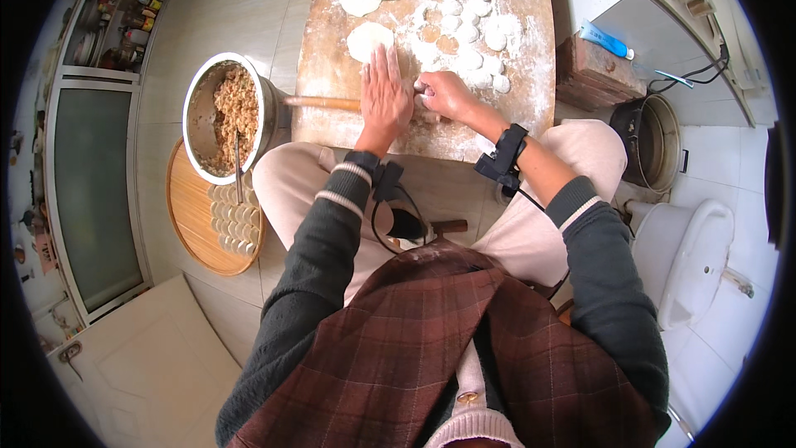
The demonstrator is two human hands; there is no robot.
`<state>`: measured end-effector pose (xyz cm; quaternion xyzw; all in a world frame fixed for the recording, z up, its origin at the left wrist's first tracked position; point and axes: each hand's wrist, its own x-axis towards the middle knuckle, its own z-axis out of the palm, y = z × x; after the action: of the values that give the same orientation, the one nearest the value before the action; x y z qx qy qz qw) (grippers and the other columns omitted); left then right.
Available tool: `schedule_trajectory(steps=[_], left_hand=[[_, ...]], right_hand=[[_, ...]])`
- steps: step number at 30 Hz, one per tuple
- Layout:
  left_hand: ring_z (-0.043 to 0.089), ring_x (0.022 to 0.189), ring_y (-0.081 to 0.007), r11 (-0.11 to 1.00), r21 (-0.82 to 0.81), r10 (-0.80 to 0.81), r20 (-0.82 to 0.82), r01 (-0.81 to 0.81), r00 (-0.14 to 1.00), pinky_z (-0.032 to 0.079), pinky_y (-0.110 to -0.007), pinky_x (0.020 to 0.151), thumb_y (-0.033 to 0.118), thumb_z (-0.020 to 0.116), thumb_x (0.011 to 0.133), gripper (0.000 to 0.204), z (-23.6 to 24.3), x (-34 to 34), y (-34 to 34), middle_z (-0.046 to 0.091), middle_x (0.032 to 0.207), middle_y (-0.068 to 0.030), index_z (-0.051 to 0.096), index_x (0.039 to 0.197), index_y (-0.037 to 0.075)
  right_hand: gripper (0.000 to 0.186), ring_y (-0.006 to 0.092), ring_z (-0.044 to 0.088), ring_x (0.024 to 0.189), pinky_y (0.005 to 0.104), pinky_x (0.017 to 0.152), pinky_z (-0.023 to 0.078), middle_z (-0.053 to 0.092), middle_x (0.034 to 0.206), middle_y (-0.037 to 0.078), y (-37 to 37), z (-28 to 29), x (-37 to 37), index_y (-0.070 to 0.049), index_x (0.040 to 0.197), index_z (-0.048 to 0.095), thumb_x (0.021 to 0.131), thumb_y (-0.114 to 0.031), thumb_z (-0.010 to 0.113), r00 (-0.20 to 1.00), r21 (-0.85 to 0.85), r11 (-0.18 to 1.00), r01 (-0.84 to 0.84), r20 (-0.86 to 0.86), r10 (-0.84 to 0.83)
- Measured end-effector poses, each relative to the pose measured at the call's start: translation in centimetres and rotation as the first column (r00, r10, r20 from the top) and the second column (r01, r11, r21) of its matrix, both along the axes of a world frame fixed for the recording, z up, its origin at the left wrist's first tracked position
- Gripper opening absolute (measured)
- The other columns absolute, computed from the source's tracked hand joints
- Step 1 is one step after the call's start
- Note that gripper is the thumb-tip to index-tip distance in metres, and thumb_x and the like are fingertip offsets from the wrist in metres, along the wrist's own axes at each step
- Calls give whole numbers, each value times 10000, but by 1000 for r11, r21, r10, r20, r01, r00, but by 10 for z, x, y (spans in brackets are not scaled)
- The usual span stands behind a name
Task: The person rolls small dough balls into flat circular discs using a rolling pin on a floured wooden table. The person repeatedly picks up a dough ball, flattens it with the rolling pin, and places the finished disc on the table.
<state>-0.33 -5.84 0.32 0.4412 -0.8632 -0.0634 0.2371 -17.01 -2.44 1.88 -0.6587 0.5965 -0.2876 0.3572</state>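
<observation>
On the board (pixel 332 131), left fingers (pixel 381 70) overlap flattened dough (pixel 369 35).

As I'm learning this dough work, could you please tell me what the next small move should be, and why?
Probably a short roll of the rolling pin under the left hand: the palm lies flat over it, the right hand is close beside, and many small dough pieces look thicker than the thin rounds.

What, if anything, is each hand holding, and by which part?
The left hand lies flat over the rolling pin, fingers straight, not wrapped around it. Whether the right hand pinches anything cannot be told.
</observation>
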Motion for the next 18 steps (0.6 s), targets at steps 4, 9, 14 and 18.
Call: schedule_trajectory(steps=[4,9,14,18], left_hand=[[267,1453,-414,999,-34,-17,-57,15,998,202,-506,1188,215,465,936,665,1,-3,-1,262,1563,-275,255,1516,-34],[254,1461,-410,987,158,-4,137,-18,991,206,-508,1186,234,462,948,669,5,-1,3,257,1572,-261,243,1521,-33],[248,1462,-413,999,41,4,1,-4,1000,207,-507,1186,234,478,932,698,4,-5,-5,243,1570,-282,227,1522,-42],[239,1468,-397,989,150,2,53,-10,999,187,-496,1196,213,492,891,732,4,-2,-2,247,1579,-250,227,1529,-29]], right_hand=[[132,370,627,750,437,687,498,634,759,178,0,-1,1,9,801,618,749,-95,679,967,-204,977,-59,-254,6],[132,384,628,761,468,693,492,631,762,188,-4,0,-3,8,750,619,758,-118,657,989,-138,990,-35,-150,14],[66,408,626,755,505,675,491,619,718,198,-7,0,-3,-21,713,619,742,-80,624,954,-180,981,-73,-301,16],[77,397,618,746,475,663,478,625,738,189,-7,1,-5,-25,788,652,746,-88,637,973,-71,997,-10,-233,-6]])
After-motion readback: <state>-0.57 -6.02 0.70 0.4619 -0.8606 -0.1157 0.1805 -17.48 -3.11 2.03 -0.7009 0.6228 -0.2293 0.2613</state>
